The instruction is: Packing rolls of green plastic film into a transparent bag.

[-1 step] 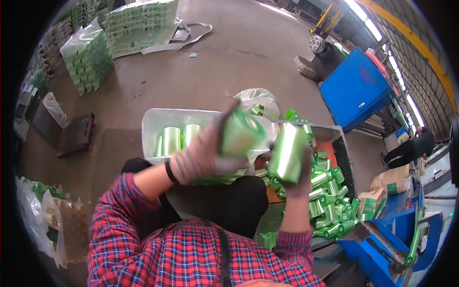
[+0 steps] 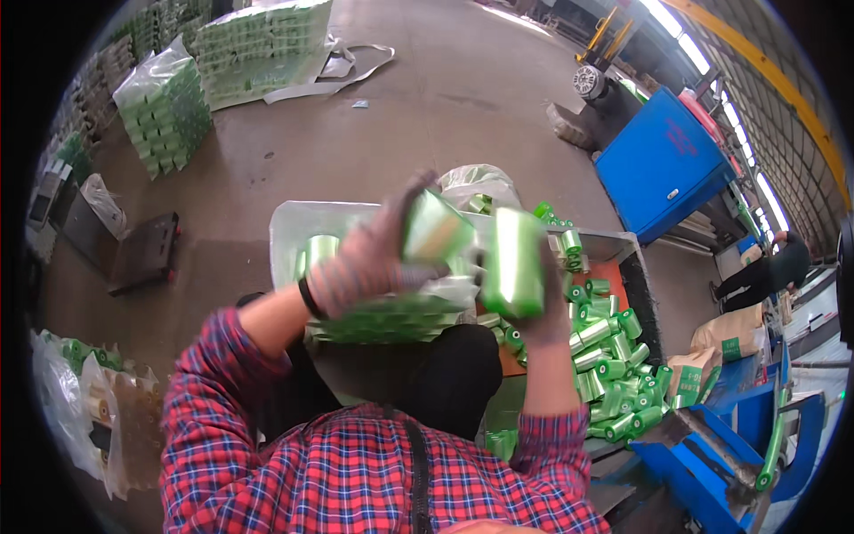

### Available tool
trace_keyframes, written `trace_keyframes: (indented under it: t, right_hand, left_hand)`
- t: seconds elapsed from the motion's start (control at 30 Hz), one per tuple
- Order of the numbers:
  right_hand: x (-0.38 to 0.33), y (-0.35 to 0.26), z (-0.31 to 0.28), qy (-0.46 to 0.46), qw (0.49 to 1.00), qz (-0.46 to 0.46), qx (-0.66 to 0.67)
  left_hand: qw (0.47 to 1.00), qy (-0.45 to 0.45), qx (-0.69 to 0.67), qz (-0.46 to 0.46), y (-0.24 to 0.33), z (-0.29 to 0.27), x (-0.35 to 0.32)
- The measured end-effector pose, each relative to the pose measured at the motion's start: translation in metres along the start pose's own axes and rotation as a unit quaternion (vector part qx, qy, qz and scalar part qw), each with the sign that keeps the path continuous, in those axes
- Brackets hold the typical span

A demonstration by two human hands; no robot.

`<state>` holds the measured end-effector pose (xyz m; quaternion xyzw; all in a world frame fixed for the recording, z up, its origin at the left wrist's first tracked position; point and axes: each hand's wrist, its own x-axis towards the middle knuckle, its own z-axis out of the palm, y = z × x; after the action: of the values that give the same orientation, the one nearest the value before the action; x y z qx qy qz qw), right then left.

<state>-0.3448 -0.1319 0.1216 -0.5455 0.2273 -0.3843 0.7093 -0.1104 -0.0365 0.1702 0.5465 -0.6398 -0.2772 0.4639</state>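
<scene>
My left hand (image 2: 356,271), in a grey striped glove, is wrapped round a roll of shiny green film (image 2: 436,233) that is tilted, one end up. A second green film roll (image 2: 513,267) stands nearly upright in my gloved right hand (image 2: 549,303), just right of the first. A small gap separates the two rolls. Both hands are blurred by motion. Below my left hand is a box lined with clear plastic (image 2: 286,233), holding standing green rolls (image 2: 322,252); my hand and forearm hide part of it.
To the right, a bin (image 2: 633,262) holds many loose small green rolls (image 2: 614,356). A plastic bag of rolls (image 2: 480,185) sits behind the box. A blue cabinet (image 2: 663,165) stands far right, a platform scale (image 2: 147,254) left, wrapped stacks (image 2: 165,111) far left. Another person (image 2: 769,271) bends at right.
Both hands have shifted a little to the left with their rolls. The right roll has also risen slightly, and the left roll has tipped further.
</scene>
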Motion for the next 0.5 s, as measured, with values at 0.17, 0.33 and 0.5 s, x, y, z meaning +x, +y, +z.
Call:
trace_keyframes:
  t: [0.17,0.33,0.5]
  right_hand:
    - [0.148,0.096,-0.014,-0.314,0.838,0.059,-0.442]
    - [0.096,0.007,0.054,0.003,0.593,0.249,-0.765]
    - [0.103,0.017,0.035,0.016,0.574,0.253,-0.779]
  left_hand:
    - [0.963,-0.053,0.027,-0.261,-0.107,-0.040,0.014]
    - [0.862,0.002,0.329,-0.386,-0.084,-0.077,-0.022]
    - [0.846,-0.072,0.360,-0.386,-0.085,-0.075,-0.006]
